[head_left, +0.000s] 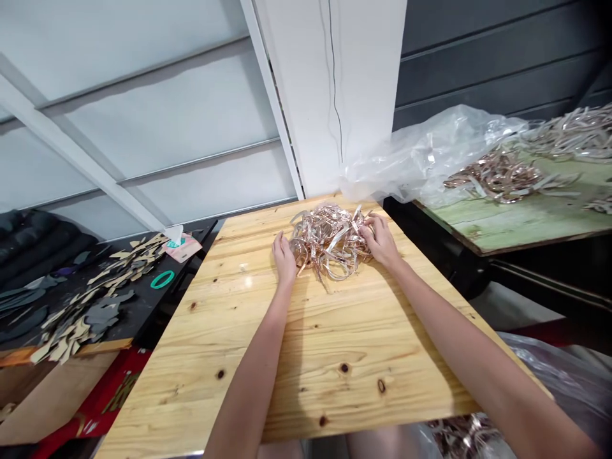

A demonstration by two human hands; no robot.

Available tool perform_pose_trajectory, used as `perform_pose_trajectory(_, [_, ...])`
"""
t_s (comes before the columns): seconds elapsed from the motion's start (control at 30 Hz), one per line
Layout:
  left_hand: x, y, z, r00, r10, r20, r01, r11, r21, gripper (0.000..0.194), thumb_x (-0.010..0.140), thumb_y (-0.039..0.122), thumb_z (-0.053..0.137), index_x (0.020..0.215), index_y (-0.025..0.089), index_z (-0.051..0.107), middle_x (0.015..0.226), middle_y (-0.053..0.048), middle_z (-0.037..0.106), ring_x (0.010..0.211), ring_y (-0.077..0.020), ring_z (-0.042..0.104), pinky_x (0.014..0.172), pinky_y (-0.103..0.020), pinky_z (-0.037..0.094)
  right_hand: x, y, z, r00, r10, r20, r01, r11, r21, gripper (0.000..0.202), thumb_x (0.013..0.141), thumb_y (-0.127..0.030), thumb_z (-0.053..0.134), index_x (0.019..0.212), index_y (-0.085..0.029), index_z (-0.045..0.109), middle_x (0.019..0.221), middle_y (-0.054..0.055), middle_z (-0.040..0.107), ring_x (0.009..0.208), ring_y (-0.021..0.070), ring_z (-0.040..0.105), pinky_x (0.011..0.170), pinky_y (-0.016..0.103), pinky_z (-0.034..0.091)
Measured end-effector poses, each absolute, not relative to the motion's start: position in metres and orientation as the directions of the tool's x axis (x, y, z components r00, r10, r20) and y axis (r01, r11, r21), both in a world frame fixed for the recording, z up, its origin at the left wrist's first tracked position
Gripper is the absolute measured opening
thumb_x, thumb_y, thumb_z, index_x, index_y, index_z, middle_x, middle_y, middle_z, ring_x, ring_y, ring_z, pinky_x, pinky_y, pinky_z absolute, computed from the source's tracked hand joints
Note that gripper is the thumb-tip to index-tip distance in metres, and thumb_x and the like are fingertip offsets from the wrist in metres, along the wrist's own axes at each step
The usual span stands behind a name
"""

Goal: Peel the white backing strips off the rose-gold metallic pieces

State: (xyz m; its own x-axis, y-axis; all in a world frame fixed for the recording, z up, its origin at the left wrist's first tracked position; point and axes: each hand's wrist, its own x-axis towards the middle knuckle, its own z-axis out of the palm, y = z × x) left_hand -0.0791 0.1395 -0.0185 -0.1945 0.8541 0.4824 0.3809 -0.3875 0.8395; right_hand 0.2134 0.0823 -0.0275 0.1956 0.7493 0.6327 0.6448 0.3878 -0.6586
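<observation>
My left hand [285,258] rests with curled fingers against the left edge of a tangled pile of shiny rose-gold strips [329,241], and my right hand [381,240] presses into its right side, fingers bent among the strips; I cannot tell whether either pinches one. The pile lies at the far end of the pine tabletop [306,357]. To the right, clear plastic sheeting [421,156] and more strips [497,175] cover a green table [521,223]; to the left lie leather offcuts [90,299] and a green ring [162,279].
</observation>
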Motion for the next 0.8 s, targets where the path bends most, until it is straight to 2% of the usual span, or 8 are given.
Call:
perform_pose_trajectory(0.13, [-0.092, 0.099, -0.014, -0.199, 0.825, 0.529, 0.444, -0.406, 0.799, 0.031, 0.103, 0.034, 0.042, 0.125, 0.02, 0.056, 0.13, -0.013, 0.059, 0.127, -0.0245, 0.053, 0.114, -0.039, 0.038, 0.205, 0.071, -0.016, 0.321, 0.71, 0.627, 0.603, 0.357, -0.714, 0.029, 0.096, -0.05, 0.051, 0.105, -0.023, 0.058, 0.124, 0.014, 0.058, 0.123, 0.029, 0.055, 0.107, 0.045, 0.045])
perform_pose_trajectory(0.27, [-0.09, 0.045, -0.01, -0.082, 0.809, 0.583, 0.508, -0.469, 0.722, 0.017, 0.098, 0.028, 0.051, 0.113, 0.022, 0.057, 0.115, -0.011, 0.06, 0.117, -0.0258, 0.055, 0.108, -0.041, 0.041, 0.194, 0.063, -0.002, 0.395, 0.721, 0.57, 0.482, 0.365, -0.796, 0.033, 0.096, -0.053, 0.048, 0.111, -0.025, 0.054, 0.114, 0.009, 0.062, 0.111, 0.0262, 0.06, 0.098, 0.043, 0.05])
perform_pose_trajectory(0.33, [-0.085, 0.022, -0.008, 0.018, 0.807, 0.591, 0.475, -0.527, 0.705, 0.011, 0.098, 0.026, 0.051, 0.105, 0.024, 0.059, 0.108, -0.009, 0.061, 0.112, -0.0258, 0.057, 0.104, -0.04, 0.043, 0.19, 0.058, 0.005, 0.427, 0.671, 0.607, 0.563, 0.328, -0.759, 0.036, 0.097, -0.054, 0.045, 0.115, -0.023, 0.053, 0.115, 0.012, 0.061, 0.114, 0.0294, 0.056, 0.1, 0.048, 0.047])
perform_pose_trajectory(0.43, [-0.078, 0.001, -0.005, 0.168, 0.788, 0.592, 0.389, -0.605, 0.695, 0.012, 0.099, 0.024, 0.05, 0.098, 0.024, 0.062, 0.101, -0.009, 0.062, 0.104, -0.0259, 0.058, 0.099, -0.039, 0.044, 0.185, 0.053, 0.01, 0.399, 0.588, 0.704, 0.732, 0.257, -0.63, 0.038, 0.099, -0.051, 0.042, 0.116, -0.019, 0.052, 0.114, 0.017, 0.057, 0.116, 0.0344, 0.05, 0.105, 0.057, 0.039])
perform_pose_trajectory(0.53, [-0.075, -0.003, -0.003, 0.249, 0.78, 0.575, 0.305, -0.626, 0.718, 0.015, 0.098, 0.022, 0.05, 0.094, 0.024, 0.064, 0.095, -0.009, 0.063, 0.098, -0.0251, 0.059, 0.095, -0.038, 0.045, 0.185, 0.05, 0.007, 0.341, 0.502, 0.795, 0.799, 0.291, -0.526, 0.036, 0.099, -0.05, 0.04, 0.116, -0.019, 0.047, 0.111, 0.017, 0.053, 0.112, 0.0345, 0.051, 0.102, 0.06, 0.039])
perform_pose_trajectory(0.67, [-0.082, 0.007, -0.002, 0.147, 0.85, 0.506, 0.159, -0.525, 0.836, 0.009, 0.092, 0.02, 0.061, 0.086, 0.024, 0.067, 0.09, -0.007, 0.063, 0.094, -0.0233, 0.059, 0.096, -0.034, 0.044, 0.187, 0.047, 0.009, 0.36, 0.367, 0.858, 0.784, 0.38, -0.491, 0.042, 0.097, -0.056, 0.039, 0.121, -0.021, 0.041, 0.115, 0.019, 0.049, 0.113, 0.0362, 0.052, 0.096, 0.06, 0.042])
perform_pose_trajectory(0.73, [-0.088, 0.014, -0.001, 0.055, 0.883, 0.466, 0.115, -0.469, 0.876, 0.008, 0.088, 0.018, 0.067, 0.083, 0.024, 0.067, 0.089, -0.006, 0.063, 0.093, -0.023, 0.059, 0.097, -0.033, 0.043, 0.182, 0.043, 0.018, 0.466, 0.328, 0.822, 0.736, 0.371, -0.566, 0.049, 0.096, -0.061, 0.038, 0.123, -0.02, 0.042, 0.116, 0.02, 0.049, 0.113, 0.0377, 0.053, 0.094, 0.059, 0.044])
perform_pose_trajectory(0.8, [-0.093, 0.017, 0.0, -0.011, 0.906, 0.422, 0.088, -0.42, 0.903, 0.008, 0.088, 0.019, 0.068, 0.082, 0.024, 0.067, 0.087, -0.005, 0.063, 0.091, -0.0225, 0.058, 0.096, -0.032, 0.044, 0.169, 0.035, 0.029, 0.619, 0.348, 0.704, 0.622, 0.33, -0.71, 0.055, 0.096, -0.067, 0.032, 0.126, -0.021, 0.042, 0.11, 0.018, 0.053, 0.103, 0.0355, 0.058, 0.087, 0.053, 0.048])
